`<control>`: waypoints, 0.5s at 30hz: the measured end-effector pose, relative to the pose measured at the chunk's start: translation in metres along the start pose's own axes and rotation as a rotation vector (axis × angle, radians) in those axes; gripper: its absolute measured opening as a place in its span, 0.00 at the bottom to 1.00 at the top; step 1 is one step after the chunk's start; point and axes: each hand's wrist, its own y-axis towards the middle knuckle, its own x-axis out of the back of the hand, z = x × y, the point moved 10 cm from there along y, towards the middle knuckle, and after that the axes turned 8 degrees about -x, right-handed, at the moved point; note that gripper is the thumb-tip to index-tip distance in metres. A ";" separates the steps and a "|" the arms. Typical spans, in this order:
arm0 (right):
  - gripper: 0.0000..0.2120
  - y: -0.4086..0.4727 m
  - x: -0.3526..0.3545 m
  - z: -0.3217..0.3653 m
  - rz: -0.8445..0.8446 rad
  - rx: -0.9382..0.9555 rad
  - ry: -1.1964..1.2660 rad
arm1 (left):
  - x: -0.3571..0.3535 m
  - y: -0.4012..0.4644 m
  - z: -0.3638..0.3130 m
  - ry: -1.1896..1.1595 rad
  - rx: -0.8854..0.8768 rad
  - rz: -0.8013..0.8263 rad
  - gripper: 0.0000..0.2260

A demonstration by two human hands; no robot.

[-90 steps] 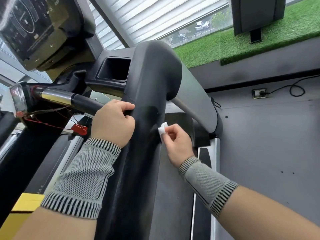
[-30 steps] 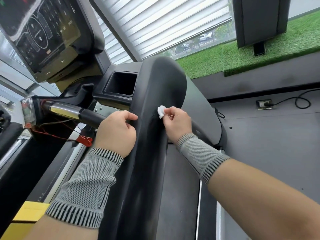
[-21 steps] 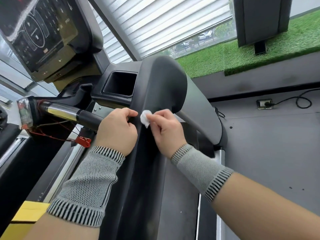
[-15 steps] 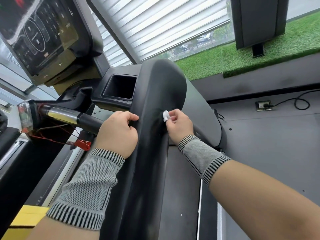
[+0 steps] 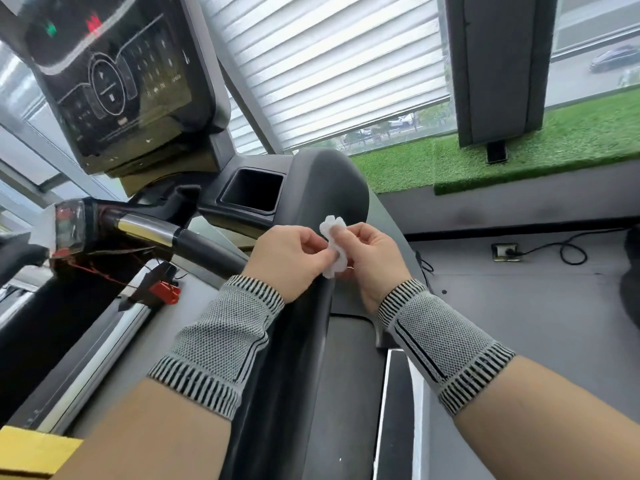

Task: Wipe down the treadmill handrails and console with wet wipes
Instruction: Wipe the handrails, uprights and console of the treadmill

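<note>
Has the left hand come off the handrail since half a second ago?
Yes. The left hand has let go of the black handrail and shifted right, now pinching the wet wipe with the right hand.

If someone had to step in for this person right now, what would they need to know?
Left hand and right hand both pinch the crumpled white wipe, held just above the black right handrail; it is off the surface.
How much of the handrail is wiped cannot be told.
Console screen, upper left, and the chrome-and-black bar are untouched now; they may remain.
</note>
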 end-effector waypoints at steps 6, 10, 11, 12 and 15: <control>0.07 -0.019 0.015 0.006 0.012 -0.113 0.133 | 0.003 -0.008 0.012 -0.364 0.187 -0.042 0.08; 0.04 -0.028 0.044 0.004 -0.114 -0.191 0.192 | 0.004 -0.017 0.017 -0.835 0.345 -0.085 0.08; 0.03 -0.030 0.051 0.006 -0.150 -0.186 0.096 | 0.004 -0.018 0.014 -0.895 0.350 -0.079 0.07; 0.03 -0.033 0.055 0.010 -0.180 -0.166 -0.044 | 0.004 -0.019 0.011 -0.932 0.349 -0.071 0.06; 0.04 -0.043 0.053 0.039 -0.240 0.053 -0.420 | 0.005 -0.021 0.003 -0.946 0.321 -0.044 0.07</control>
